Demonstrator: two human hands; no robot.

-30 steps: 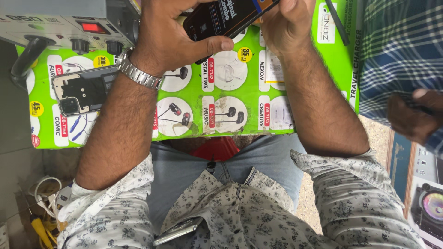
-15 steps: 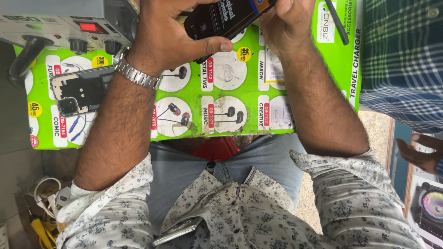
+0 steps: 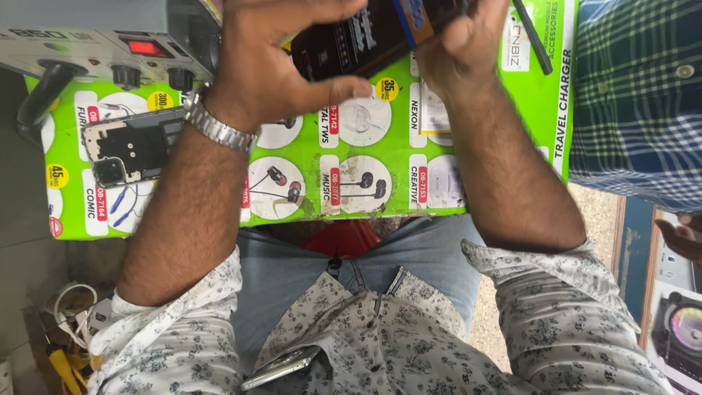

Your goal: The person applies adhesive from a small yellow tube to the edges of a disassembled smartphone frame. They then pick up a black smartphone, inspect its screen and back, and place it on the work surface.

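Note:
My left hand [image 3: 278,66], with a metal watch [image 3: 216,128] on the wrist, and my right hand [image 3: 461,44] both grip a dark mobile phone [image 3: 351,44] at the top of the head view. The left thumb lies under the phone's near edge. The right hand's fingers close around the phone's right end, where a blue and orange part shows. The phone is held just above a green printed mat [image 3: 365,183] that lies over my lap. The top edge of the frame cuts off part of the phone.
An opened phone body [image 3: 131,146] lies on the mat at left, below a grey bench device with knobs [image 3: 110,44]. A black stick-shaped tool [image 3: 532,36] rests at upper right. Another person in a plaid shirt [image 3: 636,95] stands right, hand [image 3: 684,234] low. Cables and a yellow tool [image 3: 62,366] lie lower left.
My hands stay on the phone with hardly any shift. The other person's hand at the right has dropped lower, toward the frame's edge.

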